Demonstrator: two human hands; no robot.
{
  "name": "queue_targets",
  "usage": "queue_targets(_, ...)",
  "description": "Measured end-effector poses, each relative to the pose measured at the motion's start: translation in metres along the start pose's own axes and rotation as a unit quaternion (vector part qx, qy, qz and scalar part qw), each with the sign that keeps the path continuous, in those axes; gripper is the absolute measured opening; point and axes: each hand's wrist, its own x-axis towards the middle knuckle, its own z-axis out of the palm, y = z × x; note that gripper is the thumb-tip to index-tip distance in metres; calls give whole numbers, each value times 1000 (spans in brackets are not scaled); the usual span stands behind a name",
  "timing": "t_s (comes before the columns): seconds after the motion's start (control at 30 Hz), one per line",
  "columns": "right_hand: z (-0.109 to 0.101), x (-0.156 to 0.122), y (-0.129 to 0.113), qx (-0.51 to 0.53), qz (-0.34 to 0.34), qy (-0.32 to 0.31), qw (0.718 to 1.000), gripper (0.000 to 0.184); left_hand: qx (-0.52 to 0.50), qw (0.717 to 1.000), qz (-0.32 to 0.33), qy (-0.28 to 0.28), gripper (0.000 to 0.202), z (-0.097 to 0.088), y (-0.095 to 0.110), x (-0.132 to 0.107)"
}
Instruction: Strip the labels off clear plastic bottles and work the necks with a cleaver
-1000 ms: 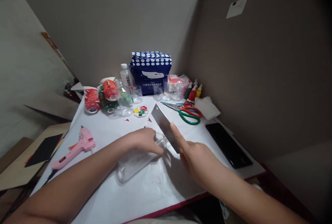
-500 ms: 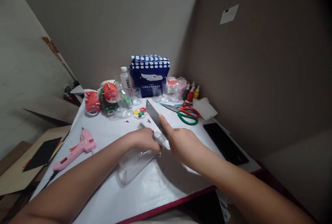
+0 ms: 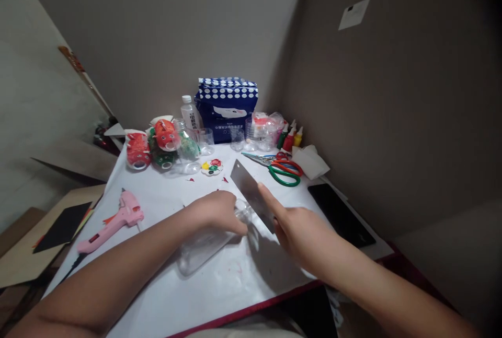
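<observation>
My left hand (image 3: pixel 221 211) is closed around a clear plastic bottle (image 3: pixel 204 254) that lies on its side on the white-covered table (image 3: pixel 157 296). The bottle's wide end points toward me, and part of it is hidden under my hand and forearm. My right hand (image 3: pixel 288 223) grips a kitchen knife (image 3: pixel 251 191), a broad grey blade with a small hole near its far corner. The index finger is stretched along the blade, while the handle is hidden in the palm. The blade stands just right of the bottle's far end, with a small gap showing.
A pink glue gun (image 3: pixel 117 220) lies at left. Red and green crafted figures (image 3: pixel 137 150), a blue bag (image 3: pixel 227 111) and paint bottles (image 3: pixel 289 139) line the back. Scissors (image 3: pixel 284 173) and a black phone-like slab (image 3: pixel 341 215) are at right. A paint palette (image 3: pixel 212 167) sits centrally.
My right hand has moved the knife right and toward me, away from the bottle. My left hand stays on the bottle. The view has shifted slightly.
</observation>
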Motion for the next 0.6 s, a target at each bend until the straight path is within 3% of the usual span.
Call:
queue_targets(0.1,-15,29,-8,14,-2,28,1000,78,0,1000,-9,6,51,-1,2,-2)
queue_targets(0.2,-16,38,-6,41,-9,60,997,75,-10,1000,-16,-13,48,0,1,-4)
queue_targets(0.33,-7,10,9,79,-2,24,997,76,-10,1000,-8,15,50,3,0,-6)
queue_targets(0.47,-10,-25,15,60,6,-30,998,82,-16,1000,-4,9,50,3,1,-5)
queue_targets(0.6,-21,-14,8,12,9,-43,999,80,4,1000,-11,24,53,2,6,-7)
